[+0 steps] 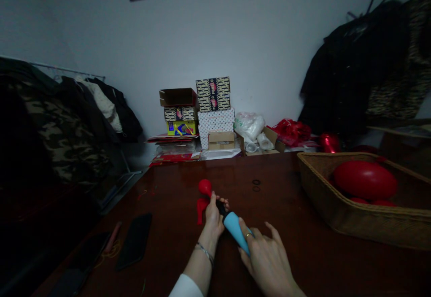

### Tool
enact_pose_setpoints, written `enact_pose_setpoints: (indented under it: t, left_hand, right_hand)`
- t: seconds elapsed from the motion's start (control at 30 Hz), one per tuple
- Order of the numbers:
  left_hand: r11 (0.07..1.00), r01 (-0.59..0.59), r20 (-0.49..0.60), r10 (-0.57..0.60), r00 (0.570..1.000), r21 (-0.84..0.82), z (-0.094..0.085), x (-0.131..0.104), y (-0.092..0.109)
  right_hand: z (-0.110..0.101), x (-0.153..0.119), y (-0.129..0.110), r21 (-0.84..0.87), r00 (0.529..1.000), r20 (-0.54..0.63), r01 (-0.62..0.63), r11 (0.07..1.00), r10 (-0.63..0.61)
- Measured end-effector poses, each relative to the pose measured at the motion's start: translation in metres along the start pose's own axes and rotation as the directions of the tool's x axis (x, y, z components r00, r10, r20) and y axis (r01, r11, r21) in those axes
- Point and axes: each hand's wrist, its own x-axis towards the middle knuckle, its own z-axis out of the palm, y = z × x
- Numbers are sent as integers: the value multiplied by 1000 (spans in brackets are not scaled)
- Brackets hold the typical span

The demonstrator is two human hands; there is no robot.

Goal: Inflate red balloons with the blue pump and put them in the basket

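Note:
A small red balloon (204,187), slightly rounded, points away from me at the table's middle. My left hand (214,214) is closed around its neck, where it meets the black nozzle (221,207) of a light blue hand pump (235,230). The pump slants down to the right, and my right hand (266,253) grips its rear part, with some fingers lifted off it. Just left of my left hand, a flat red balloon (201,209) lies on the brown table (279,189).
A wicker basket (353,218) holding a large red balloon (365,180) stands at the right. Two dark rings (256,185) lie beyond the pump. Dark phone-like slabs (135,239) lie left. Stacked boxes (215,124) and a plastic bag (249,126) are behind the table.

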Motion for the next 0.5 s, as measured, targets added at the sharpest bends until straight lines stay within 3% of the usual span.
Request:
enact_pose_setpoints:
  t: [0.23, 0.5]
  left_hand:
    - [999, -51, -21, 51, 998, 4, -2, 9, 10]
    - [995, -58, -29, 56, 998, -84, -5, 34, 40]
  right_hand:
    - [0, 0, -8, -25, 1000, 11, 19, 1000, -19]
    - [-17, -9, -1, 19, 998, 28, 60, 998, -60]
